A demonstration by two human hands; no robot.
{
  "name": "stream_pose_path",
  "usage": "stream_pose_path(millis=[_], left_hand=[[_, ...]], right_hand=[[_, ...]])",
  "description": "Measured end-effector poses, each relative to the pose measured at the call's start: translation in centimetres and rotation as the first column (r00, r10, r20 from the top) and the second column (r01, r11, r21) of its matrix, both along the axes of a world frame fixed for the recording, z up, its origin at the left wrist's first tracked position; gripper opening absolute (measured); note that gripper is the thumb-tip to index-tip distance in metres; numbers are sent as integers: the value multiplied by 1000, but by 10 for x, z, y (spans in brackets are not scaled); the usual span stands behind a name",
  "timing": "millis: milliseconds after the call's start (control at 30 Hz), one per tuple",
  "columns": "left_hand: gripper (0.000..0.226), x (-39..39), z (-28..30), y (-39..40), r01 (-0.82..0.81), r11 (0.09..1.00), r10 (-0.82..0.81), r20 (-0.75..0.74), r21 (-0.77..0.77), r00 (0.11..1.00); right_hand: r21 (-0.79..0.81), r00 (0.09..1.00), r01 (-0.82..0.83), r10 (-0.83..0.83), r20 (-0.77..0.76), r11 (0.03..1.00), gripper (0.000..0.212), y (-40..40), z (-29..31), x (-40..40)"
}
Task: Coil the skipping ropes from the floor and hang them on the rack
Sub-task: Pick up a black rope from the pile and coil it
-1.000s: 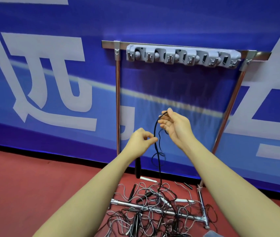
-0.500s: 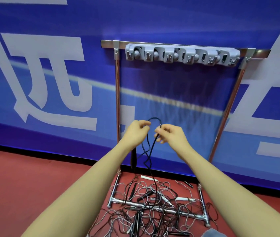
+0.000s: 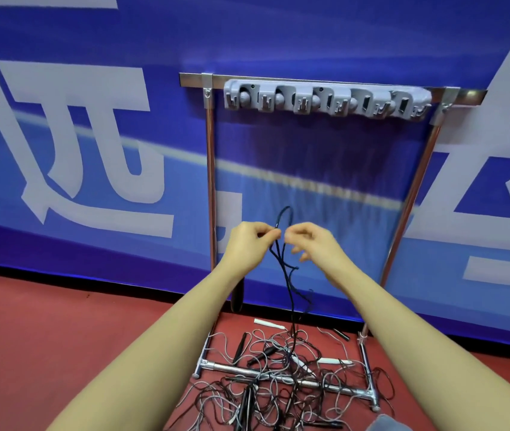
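At frame centre the left hand [image 3: 249, 244] pinches a black rope [image 3: 287, 275] between thumb and fingers, a small loop standing above the pinch, while the right hand [image 3: 312, 244] is just beside it with fingers curled at the same rope. The rope hangs down to a tangle of ropes [image 3: 275, 384] on the red floor [image 3: 60, 337] at lower centre. Behind stands a metal rack [image 3: 211, 181], its grey hook bar [image 3: 325, 99] in the upper centre, against a blue banner [image 3: 309, 32].
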State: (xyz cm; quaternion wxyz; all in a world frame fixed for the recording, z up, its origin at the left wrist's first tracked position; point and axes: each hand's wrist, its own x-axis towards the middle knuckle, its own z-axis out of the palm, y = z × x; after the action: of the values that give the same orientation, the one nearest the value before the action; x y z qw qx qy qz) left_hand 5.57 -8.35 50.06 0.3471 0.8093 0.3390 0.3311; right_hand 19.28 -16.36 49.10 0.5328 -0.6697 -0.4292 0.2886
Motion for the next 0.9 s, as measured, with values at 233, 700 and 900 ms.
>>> stream_pose_path(millis=[233, 700, 900], left_hand=[[22, 7, 32, 1, -6, 994, 24, 172, -108, 985], [18, -19, -14, -24, 80, 993, -80, 4, -85, 997], [17, -23, 9, -24, -21, 1000, 22, 69, -18, 997]], right_hand=[[-158, 959, -94, 132, 251, 983, 13, -5, -25, -5], [400, 921, 179, -10, -390, 899, 20, -5, 39, -25], [247, 955, 152, -78, -286, 957, 10, -14, 30, -25]])
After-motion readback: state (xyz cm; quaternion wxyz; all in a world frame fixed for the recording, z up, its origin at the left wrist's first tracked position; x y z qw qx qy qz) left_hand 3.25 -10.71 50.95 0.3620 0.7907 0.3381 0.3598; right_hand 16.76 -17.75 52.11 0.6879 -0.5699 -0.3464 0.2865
